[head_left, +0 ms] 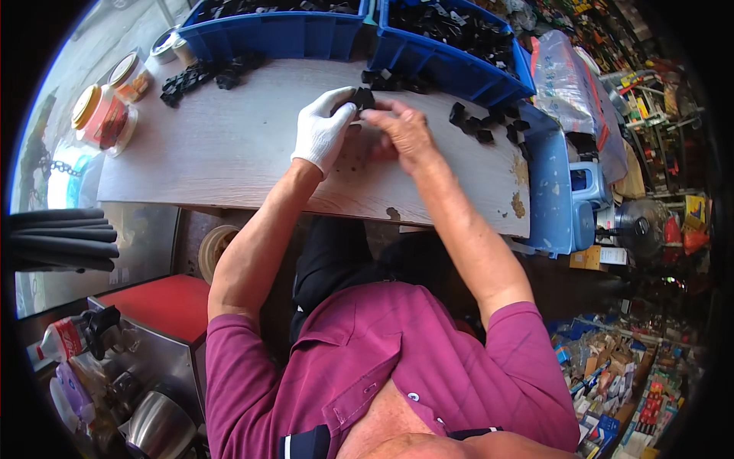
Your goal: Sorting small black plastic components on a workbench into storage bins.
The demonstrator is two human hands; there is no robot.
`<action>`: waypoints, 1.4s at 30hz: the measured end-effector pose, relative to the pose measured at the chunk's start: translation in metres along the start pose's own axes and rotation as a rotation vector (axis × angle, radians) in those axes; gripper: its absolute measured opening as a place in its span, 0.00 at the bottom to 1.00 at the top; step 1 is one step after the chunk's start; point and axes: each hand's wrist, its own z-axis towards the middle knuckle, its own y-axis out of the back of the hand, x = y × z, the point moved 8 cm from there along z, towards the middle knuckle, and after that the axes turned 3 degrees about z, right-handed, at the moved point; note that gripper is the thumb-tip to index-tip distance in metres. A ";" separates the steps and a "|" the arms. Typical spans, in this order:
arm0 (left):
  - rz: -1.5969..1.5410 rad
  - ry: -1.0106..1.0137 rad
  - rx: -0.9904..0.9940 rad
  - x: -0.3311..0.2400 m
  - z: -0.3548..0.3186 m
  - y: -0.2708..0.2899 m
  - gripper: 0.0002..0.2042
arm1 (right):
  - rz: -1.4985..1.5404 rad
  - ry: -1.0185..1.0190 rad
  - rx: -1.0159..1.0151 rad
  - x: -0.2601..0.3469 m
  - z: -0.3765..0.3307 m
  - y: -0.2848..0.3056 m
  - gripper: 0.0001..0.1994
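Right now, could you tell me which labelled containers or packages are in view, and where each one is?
Jar: table's far left, yellow lid, red label.
Second jar: behind it, pale lid, orange label.
Bottle: lower left, lying down, red label.
Small boxes: lower right floor, mixed colours.

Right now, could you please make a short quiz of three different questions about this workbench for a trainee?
1. True or false: both hands wear gloves.
2. Which hand holds the small black plastic part? A left, B right.
3. Fill in: behind the wooden table stand two ____ crates of black parts.

Key: 1 false, only the left hand wears a white glove; the right hand is bare. 2 A; the right fingers touch it. 3 blue.
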 end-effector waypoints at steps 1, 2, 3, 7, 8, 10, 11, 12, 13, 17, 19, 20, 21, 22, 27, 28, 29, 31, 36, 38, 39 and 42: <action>-0.037 -0.001 0.029 0.007 0.002 -0.004 0.17 | 0.002 0.048 -0.001 -0.004 0.002 -0.002 0.25; -0.075 0.001 0.056 0.011 0.002 -0.006 0.17 | 0.012 0.075 0.016 -0.002 -0.001 -0.006 0.23; -0.092 0.007 0.080 0.014 0.003 -0.005 0.17 | 0.004 0.040 0.035 -0.003 -0.003 -0.007 0.22; 0.481 -0.340 0.194 -0.006 0.002 -0.006 0.15 | -0.076 -0.024 0.086 -0.002 -0.005 -0.010 0.17; 0.659 -0.435 0.214 -0.010 -0.002 -0.007 0.14 | -0.129 -0.030 0.073 -0.001 -0.006 -0.012 0.14; 0.888 -0.629 0.254 -0.017 -0.015 -0.014 0.15 | -0.209 -0.059 0.068 0.003 -0.009 -0.014 0.14; 0.945 -0.723 0.250 -0.027 -0.023 -0.019 0.15 | -0.295 -0.084 0.049 0.003 -0.010 -0.011 0.13; 0.948 -0.804 0.263 -0.037 -0.030 -0.023 0.15 | -0.334 -0.085 0.063 0.005 -0.011 -0.010 0.13; 0.995 -0.844 0.255 -0.041 -0.034 -0.024 0.15 | -0.345 -0.103 0.058 0.005 -0.012 -0.010 0.12; 1.131 -0.883 0.251 -0.045 -0.044 -0.022 0.16 | -0.393 -0.131 0.087 0.006 -0.014 -0.015 0.14; 1.140 -0.884 0.265 -0.044 -0.047 -0.020 0.16 | -0.414 -0.146 0.103 0.006 -0.015 -0.019 0.15; 1.140 -0.894 0.261 -0.045 -0.048 -0.022 0.17 | -0.427 -0.154 0.102 0.007 -0.016 -0.017 0.16; 1.137 -0.906 0.259 -0.045 -0.048 -0.023 0.17 | -0.441 -0.161 0.099 0.008 -0.016 -0.016 0.16; 1.103 -0.886 0.291 -0.044 -0.049 -0.025 0.16 | -0.454 -0.181 0.086 0.009 -0.017 -0.014 0.17; 1.013 -0.773 -0.030 -0.045 -0.026 0.024 0.14 | -0.442 -0.175 0.078 0.008 -0.019 -0.005 0.18; 1.026 -0.878 -0.171 -0.050 -0.014 0.060 0.15 | -0.401 -0.180 0.074 0.011 -0.023 -0.006 0.18; 1.102 -0.879 -0.300 -0.057 0.001 0.082 0.16 | -0.383 -0.171 0.036 0.009 -0.022 0.009 0.21; 1.359 -0.760 -0.517 -0.052 0.029 0.147 0.19 | -0.324 -0.174 -0.049 0.017 -0.028 0.030 0.24; 1.639 -0.482 -0.439 -0.025 0.058 0.174 0.16 | -0.282 -0.095 -0.469 0.014 -0.012 0.151 0.22; 1.583 -0.501 -0.422 -0.028 0.056 0.173 0.14 | -0.308 -0.095 -0.603 0.018 -0.012 0.183 0.20; 1.567 -0.511 -0.415 -0.028 0.054 0.173 0.13 | -0.375 -0.112 -0.667 0.021 -0.015 0.198 0.18; 1.432 -0.572 -0.362 -0.032 0.043 0.177 0.12 | -0.372 -0.133 -0.783 0.022 -0.024 0.234 0.17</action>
